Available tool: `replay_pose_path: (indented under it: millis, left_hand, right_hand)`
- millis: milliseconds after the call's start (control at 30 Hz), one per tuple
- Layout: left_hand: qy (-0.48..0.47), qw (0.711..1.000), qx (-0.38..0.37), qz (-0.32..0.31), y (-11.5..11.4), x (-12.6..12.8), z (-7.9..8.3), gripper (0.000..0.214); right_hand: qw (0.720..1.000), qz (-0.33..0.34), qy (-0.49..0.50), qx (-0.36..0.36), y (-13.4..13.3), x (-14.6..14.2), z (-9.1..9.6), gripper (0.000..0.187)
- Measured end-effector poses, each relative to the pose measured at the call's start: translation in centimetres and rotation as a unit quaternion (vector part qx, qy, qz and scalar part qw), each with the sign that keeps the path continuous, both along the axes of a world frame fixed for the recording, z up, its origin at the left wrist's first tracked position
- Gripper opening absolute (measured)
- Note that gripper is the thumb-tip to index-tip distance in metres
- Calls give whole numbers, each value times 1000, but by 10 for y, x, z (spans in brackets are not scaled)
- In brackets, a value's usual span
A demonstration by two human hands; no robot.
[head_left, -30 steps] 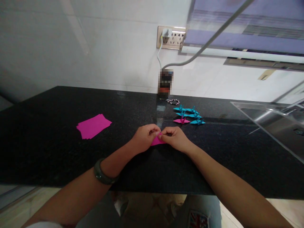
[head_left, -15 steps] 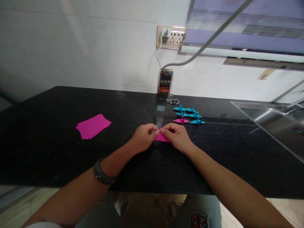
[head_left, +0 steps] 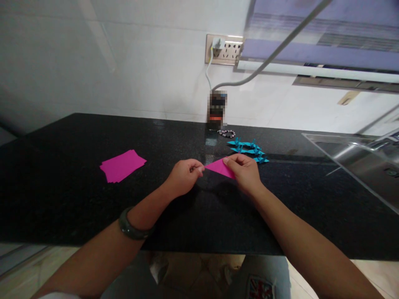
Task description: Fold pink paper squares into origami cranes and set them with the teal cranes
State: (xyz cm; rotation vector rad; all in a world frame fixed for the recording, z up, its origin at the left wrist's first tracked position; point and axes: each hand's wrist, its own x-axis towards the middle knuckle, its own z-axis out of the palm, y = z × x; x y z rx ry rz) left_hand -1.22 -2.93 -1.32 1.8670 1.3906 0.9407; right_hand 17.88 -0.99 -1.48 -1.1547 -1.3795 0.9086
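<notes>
A pink sheet of origami paper (head_left: pixel 220 168), folded to a triangle, is held just above the black counter. My right hand (head_left: pixel 246 171) pinches its wide right side, thumb on top. At the pointed left corner, the fingers of my left hand (head_left: pixel 186 176) are closed on the very tip. Behind my right hand stand several blue paper cranes (head_left: pixel 247 148), some partly covered by the hand. To the left lies a loose stack of pink paper sheets (head_left: pixel 123 166).
A bead bracelet (head_left: pixel 227 133) and a blurred-out dark object (head_left: pixel 216 109) sit by the wall. Above them a socket panel (head_left: pixel 224 50) holds a plug. A grey hose (head_left: pixel 264 62) slants across the upper right. A metal sink (head_left: pixel 368 162) is set into the counter (head_left: pixel 77 216) at right.
My hands have moved apart, the right one rightwards with the paper, the left one slightly left. The paper now shows as a triangle, and my right hand covers the pink crane.
</notes>
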Motion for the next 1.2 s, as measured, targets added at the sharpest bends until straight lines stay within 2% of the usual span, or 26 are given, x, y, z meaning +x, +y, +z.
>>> replay_pose_path:
  millis: [100, 167, 200, 267, 300, 367, 433, 500, 600, 700, 767, 867, 1033, 1200]
  left_hand:
    - [-67, 996, -47, 23, 2, 1, 0, 22]
    - [-131, 984, -123, 5, -1, 5, 2, 27]
    - [-164, 972, -169, -17, -2, 7, 3, 32]
    - [-242, 941, -225, -74, -7, 11, 6, 39]
    - [-273, 927, -236, -97, -8, 12, 7, 38]
    - [-315, 911, -237, -121, -10, 11, 9, 34]
    - [-340, 902, -233, -126, -10, 10, 9, 28]
    - [-356, 898, -231, -118, -8, 7, 8, 25]
    - [-352, 906, -221, -81, -5, 6, 6, 27]
    - [-325, 922, -204, -53, -4, 6, 5, 29]
    - [-311, 930, -189, -42, -4, 7, 5, 29]
    - [-301, 936, -183, -22, -4, 8, 4, 27]
    - [-280, 941, -190, 8, -3, 8, 4, 25]
    - [-303, 933, -197, -3, -3, 5, 3, 25]
  right_hand:
    - [996, -67, 7, 60, 4, 10, 3, 22]
    - [982, -91, -58, 158, 2, 13, 4, 19]
    - [965, -86, -110, 222, -2, 12, 5, 16]
    - [913, -28, -230, 337, -10, 7, 6, 10]
    - [886, 4, -277, 372, -14, 3, 6, 11]
    - [846, 63, -344, 403, -20, -4, 5, 14]
    - [830, 103, -372, 402, -24, -8, 5, 15]
    - [836, 124, -365, 390, -24, -11, 4, 16]
    - [882, 79, -301, 354, -23, -11, 4, 18]
    - [946, 28, -217, 241, -20, -12, 1, 24]
    - [974, 63, -171, 136, -19, -13, -2, 22]
    - [985, 118, -121, 40, -18, -15, -5, 18]
    - [993, 106, -38, 21, -19, -18, -2, 18]
    - [982, 184, 31, -13, -20, -16, 0, 22]
